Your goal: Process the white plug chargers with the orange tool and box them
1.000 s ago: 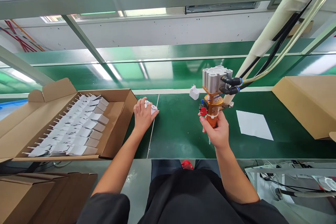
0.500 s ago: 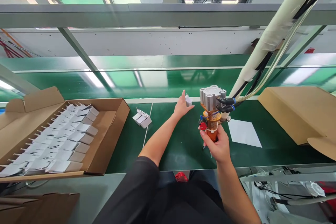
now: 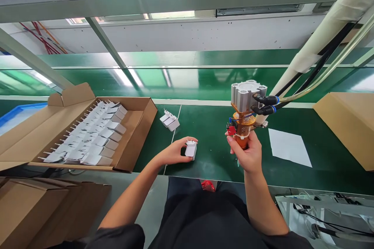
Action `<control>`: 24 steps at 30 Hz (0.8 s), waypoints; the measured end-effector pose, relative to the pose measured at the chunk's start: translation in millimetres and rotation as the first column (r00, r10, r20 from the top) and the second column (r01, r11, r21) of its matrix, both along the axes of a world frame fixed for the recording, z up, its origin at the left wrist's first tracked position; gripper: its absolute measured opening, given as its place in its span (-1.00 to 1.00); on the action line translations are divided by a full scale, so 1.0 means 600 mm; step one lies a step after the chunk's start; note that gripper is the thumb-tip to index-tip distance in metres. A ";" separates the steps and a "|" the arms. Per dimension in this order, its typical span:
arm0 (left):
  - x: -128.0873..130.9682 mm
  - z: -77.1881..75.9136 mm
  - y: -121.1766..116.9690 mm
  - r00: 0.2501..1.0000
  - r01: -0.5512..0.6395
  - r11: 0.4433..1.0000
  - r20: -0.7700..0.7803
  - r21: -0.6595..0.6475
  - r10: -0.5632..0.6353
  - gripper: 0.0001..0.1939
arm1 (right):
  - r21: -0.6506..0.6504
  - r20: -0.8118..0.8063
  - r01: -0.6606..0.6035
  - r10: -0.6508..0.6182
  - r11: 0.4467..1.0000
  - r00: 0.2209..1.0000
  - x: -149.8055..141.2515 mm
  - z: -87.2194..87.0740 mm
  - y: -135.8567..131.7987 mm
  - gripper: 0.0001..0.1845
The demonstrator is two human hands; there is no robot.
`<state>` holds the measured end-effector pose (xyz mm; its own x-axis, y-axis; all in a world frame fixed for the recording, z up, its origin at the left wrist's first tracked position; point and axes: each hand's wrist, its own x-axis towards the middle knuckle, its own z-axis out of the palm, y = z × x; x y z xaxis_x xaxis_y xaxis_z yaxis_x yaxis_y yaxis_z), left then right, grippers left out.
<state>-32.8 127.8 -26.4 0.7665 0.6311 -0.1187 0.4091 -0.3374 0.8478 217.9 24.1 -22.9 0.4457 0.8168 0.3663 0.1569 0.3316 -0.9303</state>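
My left hand [image 3: 174,151] grips a white plug adapter [image 3: 191,149] with its prongs up, resting on the green belt [image 3: 210,140] near the front edge. My right hand [image 3: 247,151] is closed round the orange handle of a pneumatic tool [image 3: 244,114], held upright above the belt; the tool has a grey block on top, a red button and black hoses running up to the right. A pair of white adapters [image 3: 170,120] lies on the belt beside the cardboard box [image 3: 137,132]. The box holds several rows of white adapters [image 3: 90,138].
A white sheet of paper [image 3: 289,147] lies on the belt right of the tool. Another cardboard box [image 3: 349,124] sits at the far right. Flat cardboard [image 3: 32,210] is stacked below the table at left. A hose bundle [image 3: 321,42] hangs from the upper right.
My left hand left the pair of adapters by the box, reached to the far side of the belt, took the lone adapter and brought it back near the front edge. The tool stayed upright in my right hand.
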 end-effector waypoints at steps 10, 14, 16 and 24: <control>-0.003 -0.087 -0.068 0.793 -0.455 0.864 0.343 -0.217 0.503 -0.31 | 0.031 -0.039 -0.006 0.007 1.000 0.999 -0.020 0.013 0.014 -0.74; 0.005 -0.101 -0.090 0.669 -0.654 0.741 0.342 -0.149 0.659 -0.51 | 0.078 -0.031 -0.064 0.067 0.995 0.997 -0.033 0.022 0.022 -0.74; 0.016 -0.104 -0.100 0.707 -0.678 0.735 0.303 0.031 0.639 -0.55 | 0.110 -0.031 -0.105 0.109 0.988 0.994 -0.044 0.026 0.029 -0.73; 0.055 -0.114 -0.112 0.852 -0.516 0.773 0.128 0.370 0.507 -0.65 | 0.119 -0.021 -0.138 0.141 0.983 0.990 -0.107 0.047 0.061 -0.63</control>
<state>-0.1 60.7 -95.1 0.3171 0.9219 0.2227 0.5980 -0.3766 0.7075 153.4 60.8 5.2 0.3425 0.8241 0.4512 0.0748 0.4548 -0.8875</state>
